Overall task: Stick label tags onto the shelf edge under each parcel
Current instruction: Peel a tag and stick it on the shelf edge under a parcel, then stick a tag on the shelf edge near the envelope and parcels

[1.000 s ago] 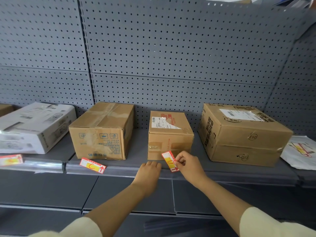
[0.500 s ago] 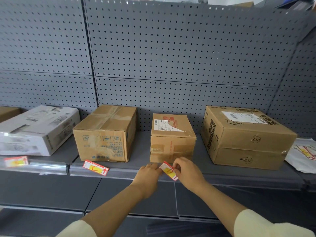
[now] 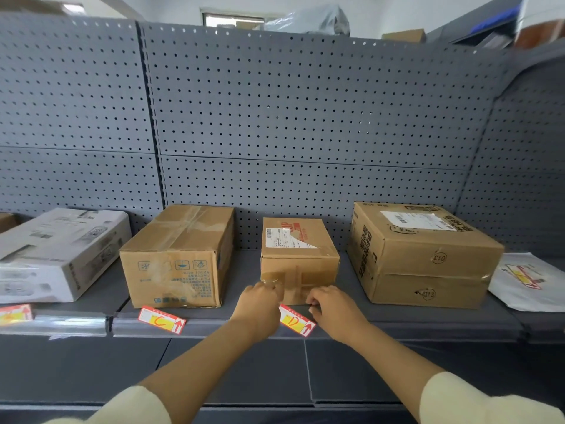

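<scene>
1. The D tag (image 3: 296, 320), red border with a yellow patch and a red arrow, sits on the shelf edge (image 3: 397, 330) right below the small parcel (image 3: 299, 261), tilted a bit, right end lower.
2. Left hand (image 3: 260, 307) is at the tag's left end, fingers curled down onto it. Right hand (image 3: 331, 307) is at the right end, fingertips pinched on the upper corner. So both grips are closed on the same tag.
3. The C tag (image 3: 162, 320) is stuck on the edge under the taped brown parcel (image 3: 177, 258), also slightly crooked.
4. Far left, another tag (image 3: 15, 315) sits below the white box (image 3: 58, 252); its letter is too blurry to read.
5. The big parcel (image 3: 422, 255) on the right has a bare edge below it, and a white mailer bag (image 3: 529, 281) lies just beside it.
</scene>
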Tool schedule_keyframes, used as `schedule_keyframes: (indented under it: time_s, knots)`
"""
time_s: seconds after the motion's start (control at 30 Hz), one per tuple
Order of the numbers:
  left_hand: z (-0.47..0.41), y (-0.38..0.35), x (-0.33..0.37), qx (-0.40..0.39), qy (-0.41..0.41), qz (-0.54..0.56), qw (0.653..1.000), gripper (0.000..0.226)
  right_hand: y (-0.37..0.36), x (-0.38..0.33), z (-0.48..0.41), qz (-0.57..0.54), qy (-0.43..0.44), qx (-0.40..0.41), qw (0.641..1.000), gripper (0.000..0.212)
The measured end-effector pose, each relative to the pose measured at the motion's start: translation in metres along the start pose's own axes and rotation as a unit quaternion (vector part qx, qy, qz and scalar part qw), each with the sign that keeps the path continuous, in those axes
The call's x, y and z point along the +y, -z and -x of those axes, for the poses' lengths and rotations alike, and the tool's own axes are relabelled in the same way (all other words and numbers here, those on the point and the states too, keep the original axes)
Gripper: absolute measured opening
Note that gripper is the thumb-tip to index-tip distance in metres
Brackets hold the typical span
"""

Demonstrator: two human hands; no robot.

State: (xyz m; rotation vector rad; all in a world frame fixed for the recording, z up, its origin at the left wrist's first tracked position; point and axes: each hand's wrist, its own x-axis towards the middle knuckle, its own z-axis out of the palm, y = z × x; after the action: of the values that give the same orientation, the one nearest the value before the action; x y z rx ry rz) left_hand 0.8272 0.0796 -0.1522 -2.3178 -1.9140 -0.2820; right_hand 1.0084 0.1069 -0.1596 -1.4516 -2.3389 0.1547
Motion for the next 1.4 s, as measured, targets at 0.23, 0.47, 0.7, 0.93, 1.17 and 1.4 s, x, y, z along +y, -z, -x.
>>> schedule_keyframes:
  time_s: [0.23,0.47,0.7,0.93,1.17,1.4]
  knots:
    - [-0.018,0.018,0.024,-0.007,-0.043,0.021,0.999,0.031,0.028,0.015,0.013,0.033,-0.04,-0.018,0.998,0.019]
    - [-0.037,0.022,0.067,-0.027,-0.097,0.011,0.995,0.028,0.046,0.035,0.043,0.036,-0.075,-0.008,0.997,0.022]
    - [-0.055,0.017,0.129,-0.053,-0.155,0.034,0.986,0.03,0.072,0.081,0.083,0.03,-0.142,0.014,0.989,0.021]
    - [-0.065,0.011,0.214,-0.069,-0.188,0.043,0.979,0.028,0.103,0.143,0.133,0.034,-0.178,0.023,0.983,0.019]
    - [-0.08,0.008,0.308,-0.063,-0.211,0.091,0.971,0.024,0.142,0.212,0.181,0.046,-0.187,0.03,0.981,0.02]
    - [-0.09,-0.003,0.378,-0.04,-0.22,0.086,0.971,0.024,0.163,0.269,0.213,0.046,-0.23,0.037,0.971,0.017]
